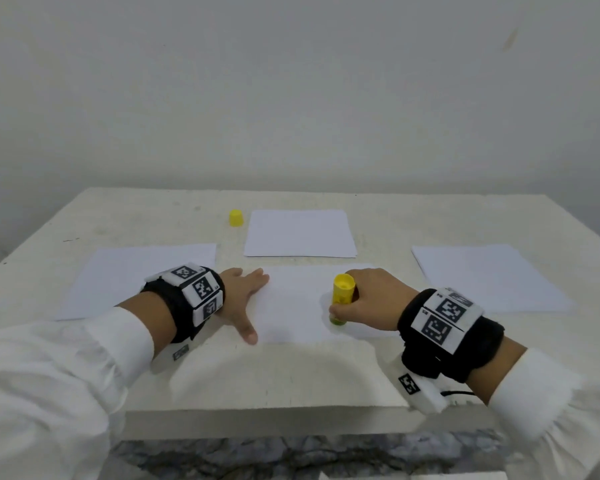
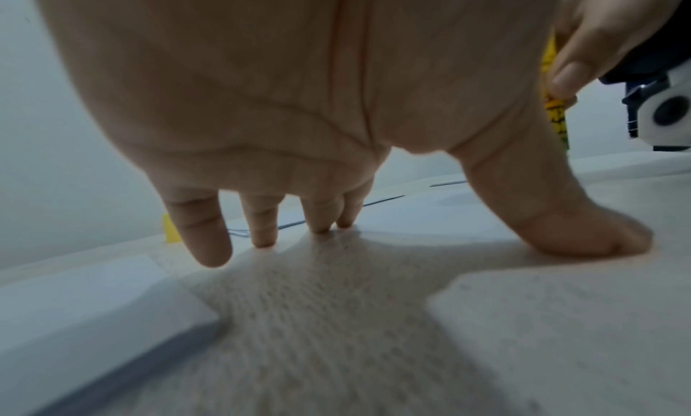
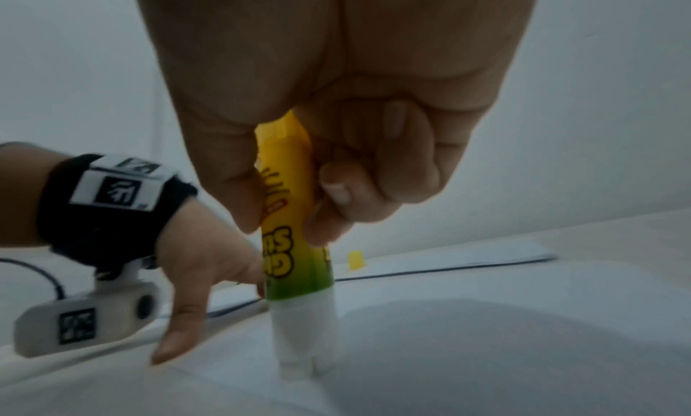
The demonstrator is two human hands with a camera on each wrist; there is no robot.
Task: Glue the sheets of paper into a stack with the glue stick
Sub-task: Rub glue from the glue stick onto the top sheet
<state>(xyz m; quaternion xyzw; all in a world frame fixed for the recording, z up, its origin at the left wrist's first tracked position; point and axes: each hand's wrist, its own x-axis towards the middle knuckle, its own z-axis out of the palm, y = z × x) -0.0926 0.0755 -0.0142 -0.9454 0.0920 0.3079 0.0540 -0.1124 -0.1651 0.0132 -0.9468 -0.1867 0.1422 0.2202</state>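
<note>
On the near middle sheet (image 1: 298, 303), the right hand (image 1: 371, 297) wraps its fingers round the glue stick (image 1: 342, 296), upright, white tip down on the paper; the contact itself is blurred. The left hand (image 1: 243, 299) lies flat, fingers spread, pressing the sheet's left edge. Yellow cap (image 1: 236, 217) stands far left of the far sheets (image 1: 298, 233), their count unreadable.
</note>
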